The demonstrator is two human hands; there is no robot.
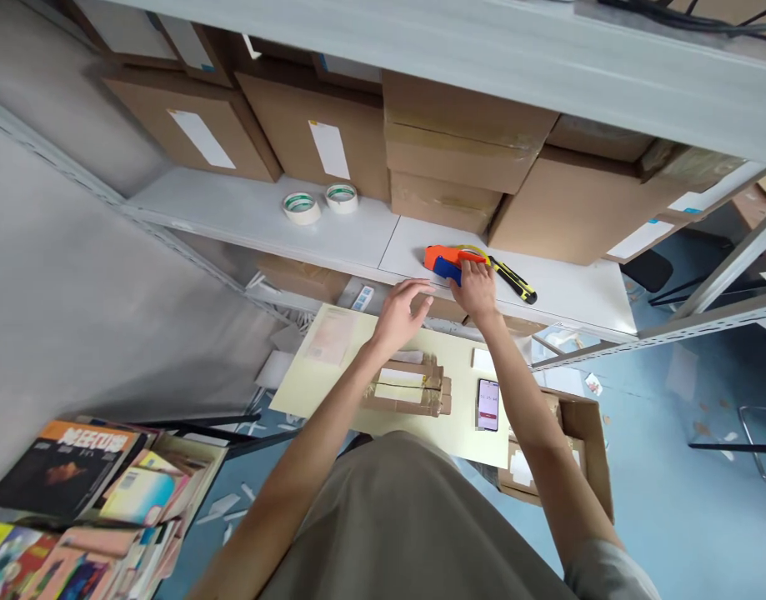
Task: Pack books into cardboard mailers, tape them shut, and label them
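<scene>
Orange tool (441, 255) on white shelf (573, 293), boxes (463, 150) behind, blue floor (651, 467)

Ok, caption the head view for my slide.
Right hand grasping an orange-and-blue plastic tool beside a yellow-and-black utility knife at a white shelf, open left hand nearby.

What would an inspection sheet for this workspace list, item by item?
Surface: white shelf above a pale yellow table.
Main things: orange-and-blue tool, with a yellow-and-black cutter beside it; taped parcel on the table.
Clutter: two tape rolls, phone, floor scraps.
Hands: right hand has fingers and thumb around the orange-and-blue tool; left hand open, empty.
Cables: black cables, top right.
Surroundings: cardboard boxes on the shelf, magazines lower left, open carton right.
</scene>
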